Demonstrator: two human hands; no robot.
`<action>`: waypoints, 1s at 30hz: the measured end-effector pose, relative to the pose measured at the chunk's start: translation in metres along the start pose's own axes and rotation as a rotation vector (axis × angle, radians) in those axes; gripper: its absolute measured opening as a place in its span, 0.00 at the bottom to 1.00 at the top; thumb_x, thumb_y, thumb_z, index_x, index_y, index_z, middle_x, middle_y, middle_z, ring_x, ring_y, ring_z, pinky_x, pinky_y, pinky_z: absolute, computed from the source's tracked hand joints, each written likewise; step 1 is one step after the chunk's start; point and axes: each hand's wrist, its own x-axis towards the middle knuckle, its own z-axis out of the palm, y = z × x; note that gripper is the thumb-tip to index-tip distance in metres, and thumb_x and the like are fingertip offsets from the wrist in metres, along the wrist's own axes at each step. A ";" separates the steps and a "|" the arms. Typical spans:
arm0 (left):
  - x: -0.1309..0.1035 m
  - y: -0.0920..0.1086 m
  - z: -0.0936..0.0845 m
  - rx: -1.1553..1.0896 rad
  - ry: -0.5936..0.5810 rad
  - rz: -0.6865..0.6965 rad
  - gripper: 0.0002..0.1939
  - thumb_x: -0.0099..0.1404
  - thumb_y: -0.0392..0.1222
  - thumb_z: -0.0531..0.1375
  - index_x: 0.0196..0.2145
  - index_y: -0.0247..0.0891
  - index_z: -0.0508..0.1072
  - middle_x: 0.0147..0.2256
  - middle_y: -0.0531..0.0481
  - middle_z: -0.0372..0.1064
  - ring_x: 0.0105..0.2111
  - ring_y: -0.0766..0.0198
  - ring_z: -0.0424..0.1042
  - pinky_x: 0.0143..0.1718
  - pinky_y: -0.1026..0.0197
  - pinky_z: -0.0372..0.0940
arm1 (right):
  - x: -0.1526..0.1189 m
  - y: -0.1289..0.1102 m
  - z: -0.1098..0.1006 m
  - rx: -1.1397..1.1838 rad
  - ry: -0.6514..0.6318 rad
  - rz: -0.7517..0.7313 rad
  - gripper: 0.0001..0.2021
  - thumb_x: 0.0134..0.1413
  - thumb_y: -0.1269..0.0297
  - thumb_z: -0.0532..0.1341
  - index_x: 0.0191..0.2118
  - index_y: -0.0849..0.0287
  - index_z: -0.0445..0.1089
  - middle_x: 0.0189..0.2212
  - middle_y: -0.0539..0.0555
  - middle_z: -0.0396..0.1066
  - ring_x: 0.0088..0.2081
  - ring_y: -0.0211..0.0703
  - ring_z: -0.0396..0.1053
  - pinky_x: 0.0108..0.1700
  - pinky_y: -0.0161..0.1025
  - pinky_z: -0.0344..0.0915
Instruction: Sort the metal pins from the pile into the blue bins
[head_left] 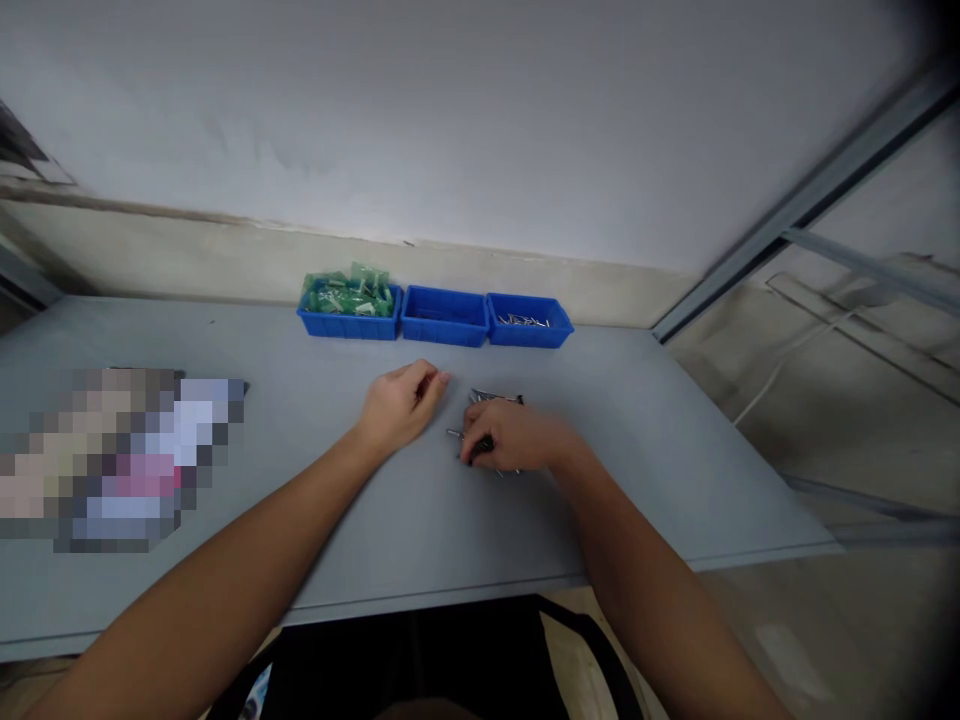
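My right hand (504,435) is over a small pile of metal screw-like pieces (491,396) on the grey table (420,520). Its fingers are curled in a pinch on dark-headed pieces, partly hidden by the hand. To the left, my left hand (405,402) rests on the table with its fingers curled together; whatever it may hold is hidden. Behind the hands stand three blue bins in a row: the left bin (349,327) holds green plastic packets (349,295), the middle bin (444,332) shows nothing inside, and the right bin (529,338) holds small silvery pieces (525,321).
Two pixelated flat items (157,460) lie at the table's left side. A wall (450,130) rises behind the bins. Metal frame bars (795,215) stand at the right. Part of a black chair (412,650) shows below the table's front edge.
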 end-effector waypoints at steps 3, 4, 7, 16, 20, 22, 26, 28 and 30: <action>0.000 -0.001 0.000 0.015 -0.026 -0.013 0.16 0.67 0.48 0.50 0.27 0.36 0.67 0.21 0.54 0.62 0.20 0.70 0.58 0.24 0.64 0.53 | 0.002 0.001 0.002 -0.005 -0.016 -0.009 0.08 0.47 0.73 0.63 0.32 0.55 0.79 0.33 0.52 0.72 0.36 0.40 0.67 0.40 0.37 0.62; 0.000 -0.001 0.000 0.018 -0.030 -0.016 0.16 0.67 0.48 0.50 0.27 0.36 0.67 0.21 0.54 0.62 0.20 0.69 0.58 0.24 0.64 0.53 | 0.002 0.002 0.003 -0.002 -0.014 -0.012 0.08 0.48 0.72 0.63 0.33 0.55 0.79 0.33 0.52 0.71 0.36 0.40 0.67 0.40 0.37 0.62; -0.001 -0.002 0.000 0.010 -0.033 -0.007 0.15 0.67 0.47 0.50 0.29 0.36 0.68 0.22 0.53 0.64 0.21 0.69 0.59 0.25 0.64 0.54 | 0.003 0.003 0.004 0.037 0.026 -0.037 0.06 0.51 0.69 0.63 0.34 0.54 0.78 0.33 0.52 0.70 0.35 0.39 0.67 0.40 0.37 0.62; -0.001 -0.004 0.001 0.000 -0.066 0.092 0.12 0.67 0.45 0.51 0.33 0.36 0.69 0.27 0.51 0.69 0.25 0.68 0.65 0.28 0.64 0.59 | 0.005 0.010 0.001 0.455 0.354 0.130 0.05 0.51 0.62 0.62 0.33 0.57 0.73 0.30 0.50 0.70 0.32 0.38 0.67 0.35 0.37 0.62; -0.002 -0.005 0.002 -0.026 -0.062 0.132 0.12 0.67 0.45 0.51 0.34 0.36 0.70 0.28 0.50 0.69 0.26 0.67 0.66 0.28 0.64 0.61 | 0.006 0.016 0.001 0.629 0.467 0.263 0.08 0.52 0.60 0.61 0.34 0.58 0.70 0.26 0.49 0.69 0.27 0.36 0.65 0.30 0.35 0.60; -0.003 -0.005 0.002 -0.065 -0.049 0.172 0.11 0.67 0.45 0.52 0.38 0.36 0.70 0.30 0.49 0.70 0.27 0.67 0.67 0.29 0.64 0.62 | 0.006 0.016 0.001 0.733 0.484 0.296 0.10 0.53 0.57 0.59 0.36 0.58 0.69 0.27 0.50 0.70 0.24 0.34 0.64 0.26 0.34 0.59; -0.004 -0.004 0.002 -0.105 -0.066 0.285 0.13 0.65 0.44 0.54 0.44 0.35 0.69 0.33 0.47 0.70 0.29 0.66 0.68 0.31 0.63 0.65 | 0.007 0.015 0.001 0.766 0.527 0.295 0.10 0.51 0.58 0.61 0.36 0.58 0.69 0.27 0.50 0.70 0.23 0.33 0.63 0.26 0.34 0.59; -0.003 -0.004 0.002 -0.113 -0.074 0.339 0.12 0.65 0.43 0.55 0.45 0.36 0.69 0.34 0.46 0.70 0.30 0.66 0.68 0.33 0.62 0.66 | 0.007 0.015 0.002 0.751 0.545 0.277 0.10 0.47 0.59 0.64 0.35 0.59 0.70 0.25 0.49 0.69 0.24 0.33 0.63 0.27 0.34 0.60; -0.003 -0.003 0.003 -0.124 -0.074 0.382 0.12 0.65 0.41 0.55 0.45 0.35 0.69 0.34 0.45 0.70 0.31 0.65 0.69 0.34 0.62 0.66 | 0.008 0.015 0.003 0.768 0.551 0.250 0.11 0.43 0.60 0.67 0.33 0.59 0.71 0.25 0.48 0.69 0.24 0.33 0.63 0.28 0.34 0.61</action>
